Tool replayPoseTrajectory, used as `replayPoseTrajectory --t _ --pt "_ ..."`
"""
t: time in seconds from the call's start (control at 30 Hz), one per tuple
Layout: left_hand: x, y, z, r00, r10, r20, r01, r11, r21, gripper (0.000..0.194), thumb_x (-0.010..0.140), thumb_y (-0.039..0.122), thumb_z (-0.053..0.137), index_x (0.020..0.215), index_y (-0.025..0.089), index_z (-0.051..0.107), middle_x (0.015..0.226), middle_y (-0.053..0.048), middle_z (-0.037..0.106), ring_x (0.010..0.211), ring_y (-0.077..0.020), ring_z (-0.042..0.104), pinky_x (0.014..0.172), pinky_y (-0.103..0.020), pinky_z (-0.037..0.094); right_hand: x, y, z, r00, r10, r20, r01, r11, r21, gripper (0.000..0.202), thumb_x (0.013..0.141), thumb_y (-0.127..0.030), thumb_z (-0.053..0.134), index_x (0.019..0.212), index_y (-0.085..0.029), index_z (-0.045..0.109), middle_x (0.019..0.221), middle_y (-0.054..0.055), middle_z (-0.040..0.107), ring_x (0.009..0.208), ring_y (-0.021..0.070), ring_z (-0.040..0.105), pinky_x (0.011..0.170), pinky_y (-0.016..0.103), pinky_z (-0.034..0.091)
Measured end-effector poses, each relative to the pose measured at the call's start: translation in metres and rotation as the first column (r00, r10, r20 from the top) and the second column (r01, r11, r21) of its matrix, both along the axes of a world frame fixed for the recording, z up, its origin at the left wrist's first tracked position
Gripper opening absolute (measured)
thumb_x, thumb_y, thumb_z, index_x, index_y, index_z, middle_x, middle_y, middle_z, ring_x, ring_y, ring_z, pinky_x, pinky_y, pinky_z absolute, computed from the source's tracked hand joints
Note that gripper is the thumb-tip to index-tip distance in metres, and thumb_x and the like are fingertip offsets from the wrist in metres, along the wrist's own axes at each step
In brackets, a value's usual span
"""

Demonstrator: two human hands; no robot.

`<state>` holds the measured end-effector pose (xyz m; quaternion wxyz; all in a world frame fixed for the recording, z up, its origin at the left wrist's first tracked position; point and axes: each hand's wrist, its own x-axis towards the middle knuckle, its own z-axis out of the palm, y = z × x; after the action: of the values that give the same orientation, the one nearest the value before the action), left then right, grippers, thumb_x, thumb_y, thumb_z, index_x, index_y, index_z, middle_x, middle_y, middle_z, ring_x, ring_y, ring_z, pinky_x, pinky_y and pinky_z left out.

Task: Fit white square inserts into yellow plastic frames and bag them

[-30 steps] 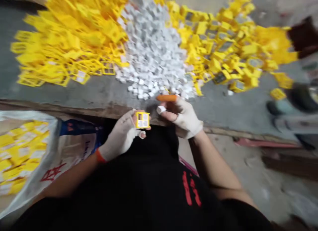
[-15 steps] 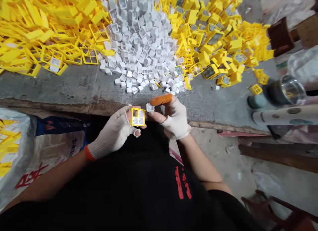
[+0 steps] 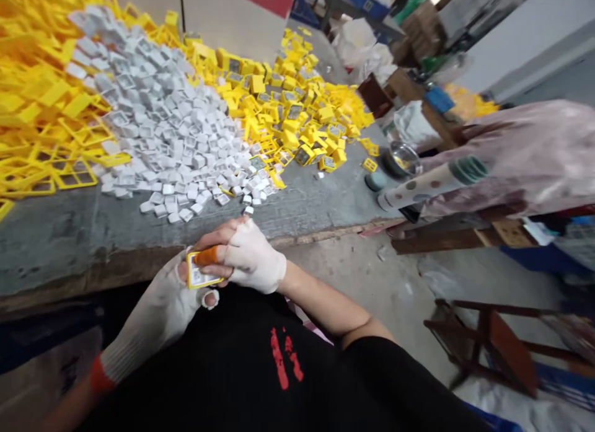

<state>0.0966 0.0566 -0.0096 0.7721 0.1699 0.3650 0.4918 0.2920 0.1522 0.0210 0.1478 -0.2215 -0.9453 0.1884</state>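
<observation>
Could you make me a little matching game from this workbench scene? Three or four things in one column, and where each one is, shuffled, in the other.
Things:
1. small yellow frame
2. heap of white caps
3. orange finger cover
4. glass jar

Places:
A. on the right hand, pressing on the frame
B. at the right end of the grey tabletop
C. gripped between both gloved hands, the left hand below it
D. piled in the middle of the tabletop, yellow parts either side

Pairs: 1-C, 2-D, 3-A, 4-B

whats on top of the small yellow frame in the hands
The right hand lies over the yellow frame, its orange-capped thumb pressing on the top edge. A bit of white insert shows inside; the rest is covered. The left hand holds it from below.
</observation>
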Motion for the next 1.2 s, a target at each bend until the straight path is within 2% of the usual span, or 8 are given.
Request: replayPoseTrajectory --t 0.1,0.17,0.3,0.37,0.63,0.83,1.03,1.2 --pt "0.003 0.011 0.018 0.986 0.083 -0.144 -0.108 0.978 -0.181 0.04 0.067 0.036 0.107 0.098 0.025 0.086 0.095 -0.007 0.085 0.073 -0.0244 0.072 0.05 -0.027 0.057 0.032 0.026 0.012 0.994 -0.054 -0.095 0.054 0.999 -0.006 0.03 0.118 -0.052 0.068 0.133 -0.033 0.086 0.141 0.003 0.088 0.122 0.0228 0.081 0.107 0.042 0.063" --pt "0.006 0.017 0.035 0.969 0.125 -0.212 -0.171 0.961 -0.216 0.051 0.051 0.035 0.112 0.092 0.022 0.085 0.091 -0.007 0.085 0.07 -0.0239 0.073 0.048 -0.027 0.056 0.067 0.062 0.02 0.922 -0.351 -0.16 0.357 0.934 0.01 0.029 0.117 -0.039 0.066 0.14 -0.032 0.084 0.134 0.005 0.089 0.123 0.0258 0.08 0.111 0.045 0.064" --pt "0.011 0.022 0.057 0.918 0.213 -0.333 -0.279 0.947 -0.163 0.062 0.039 0.047 0.117 0.085 0.02 0.085 0.086 -0.005 0.083 0.07 -0.0221 0.073 0.048 -0.026 0.059 0.128 0.148 0.027 0.419 -0.903 0.09 0.88 0.429 0.205 0.035 0.106 -0.024 0.073 0.139 -0.023 0.082 0.138 0.017 0.085 0.135 0.0404 0.072 0.118 0.064 0.056" --pt "0.012 0.022 0.059 0.911 0.228 -0.344 -0.287 0.949 -0.131 0.066 0.038 0.054 0.118 0.083 0.02 0.084 0.082 -0.004 0.081 0.069 -0.0212 0.072 0.048 -0.026 0.061 0.137 0.176 0.027 0.32 -0.923 0.215 0.877 0.374 0.302 0.034 0.103 -0.022 0.076 0.137 -0.019 0.081 0.146 0.022 0.081 0.144 0.0444 0.067 0.123 0.066 0.05" --pt "0.013 0.017 0.05 0.929 0.225 -0.294 -0.28 0.946 -0.161 0.072 0.033 0.053 0.122 0.085 0.021 0.084 0.087 -0.005 0.083 0.07 -0.0221 0.075 0.048 -0.026 0.06 0.134 0.136 0.054 0.444 -0.857 0.261 0.823 0.505 0.259 0.034 0.103 -0.016 0.073 0.137 -0.015 0.08 0.139 0.017 0.08 0.121 0.0285 0.073 0.108 0.041 0.058" --pt "0.017 0.01 0.037 0.967 0.166 -0.193 -0.191 0.974 -0.12 0.07 0.04 0.049 0.122 0.091 0.021 0.082 0.092 -0.006 0.084 0.072 -0.0247 0.077 0.05 -0.028 0.061 0.108 0.089 0.047 0.465 -0.746 0.476 0.732 0.627 0.268 0.024 0.091 -0.014 0.085 0.113 -0.02 0.09 0.138 0.02 0.077 0.117 0.0392 0.08 0.103 0.051 0.066" --pt "0.017 -0.001 0.029 0.981 0.119 -0.153 -0.13 0.99 -0.06 0.064 0.06 0.053 0.117 0.102 0.02 0.081 0.099 -0.007 0.083 0.078 -0.0247 0.077 0.054 -0.029 0.061 0.137 0.087 0.033 0.535 -0.813 0.229 0.826 0.56 0.058 0.043 0.106 -0.02 0.068 0.147 -0.023 0.081 0.143 0.013 0.08 0.116 0.0282 0.082 0.11 0.046 0.068" --pt "0.017 0.001 0.028 0.977 0.136 -0.166 -0.143 0.989 -0.031 0.037 0.079 0.036 0.103 0.099 0.017 0.078 0.098 -0.008 0.081 0.077 -0.0241 0.076 0.053 -0.028 0.059 0.179 0.09 0.024 0.735 -0.596 0.323 0.606 0.791 0.082 0.064 0.083 -0.013 0.089 0.144 -0.033 0.084 0.158 0.006 0.079 0.145 0.0385 0.073 0.126 0.062 0.061"
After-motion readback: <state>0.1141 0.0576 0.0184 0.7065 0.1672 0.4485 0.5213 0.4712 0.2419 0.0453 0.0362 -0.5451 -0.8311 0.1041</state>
